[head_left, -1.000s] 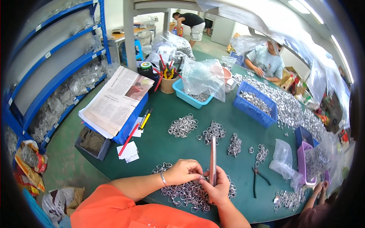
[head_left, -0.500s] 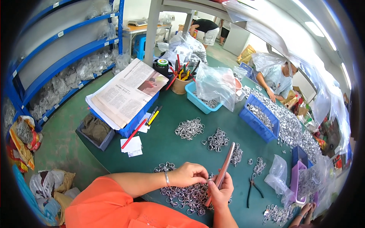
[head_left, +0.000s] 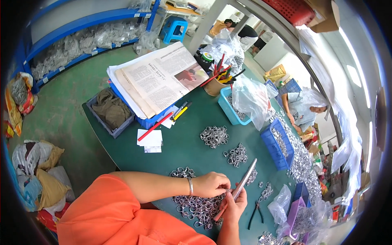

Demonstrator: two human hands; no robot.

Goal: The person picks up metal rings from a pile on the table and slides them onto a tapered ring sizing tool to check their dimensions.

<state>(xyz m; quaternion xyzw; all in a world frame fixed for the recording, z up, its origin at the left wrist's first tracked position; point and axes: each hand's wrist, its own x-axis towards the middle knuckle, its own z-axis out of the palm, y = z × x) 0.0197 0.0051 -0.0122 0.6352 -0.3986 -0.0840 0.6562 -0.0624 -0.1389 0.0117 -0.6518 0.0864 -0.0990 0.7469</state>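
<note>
My right hand (head_left: 234, 203) is wrapped round a long flat reddish-brown stick (head_left: 247, 173), held slanting with its upper end away from me. Just left of it, my left hand (head_left: 211, 185) is closed in a pinch against the right thumb. A small metal ring seems to be between the fingertips, mostly hidden by them. Below both hands spreads a large heap of metal rings (head_left: 197, 209). Farther off lie two smaller ring piles, one to the left (head_left: 214, 136) and another pile (head_left: 236, 155) nearer the stick. Black-handled pliers (head_left: 256, 212) rest right of my right hand.
A newspaper (head_left: 153, 77) lies on a blue bin at the left, beside a crate with dark cloth (head_left: 109, 109). Beyond stand a pot of pliers (head_left: 215, 86) and a turquoise basin (head_left: 225, 107). A blue basket (head_left: 272, 149) borders scattered metal pieces; a co-worker (head_left: 304, 108) leans over them.
My view has turned, so the table things sit farther right or lower, and a red basket shows at the top. Both hands stay together at the stick, the right still gripping it.
</note>
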